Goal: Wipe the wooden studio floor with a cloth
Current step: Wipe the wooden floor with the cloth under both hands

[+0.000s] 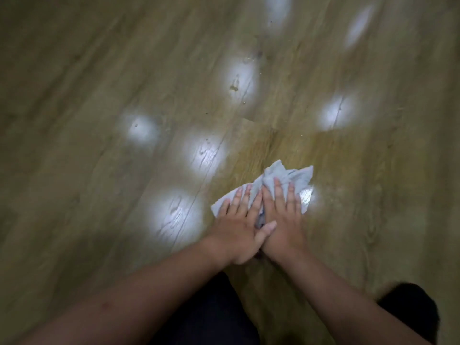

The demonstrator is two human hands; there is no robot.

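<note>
Head view, blurry: both hands (pixel 239 225) (pixel 283 220) flat, fingers straight, pressing crumpled pale-grey cloth (pixel 293 176) onto floor (pixel 99 95).

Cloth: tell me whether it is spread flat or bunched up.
Bunched up: the cloth shows creases and folds under both flat hands.

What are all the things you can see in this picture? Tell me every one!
wooden floor: one, yellowish-brown planks, fills the whole view
light reflections: several, white glare patches, scattered over the floor ahead and left of the hands
droplets or specks: a few, small, on the floor ahead of the cloth; too blurred to say what they are
cloth: one, light grey, crumpled, flat on the floor under both hands
dark clothing: black, bottom edge of the view, between and beside the arms
left hand: one, fingers straight, presses on the cloth
right hand: one, fingers straight, presses on the cloth beside the left hand
</note>
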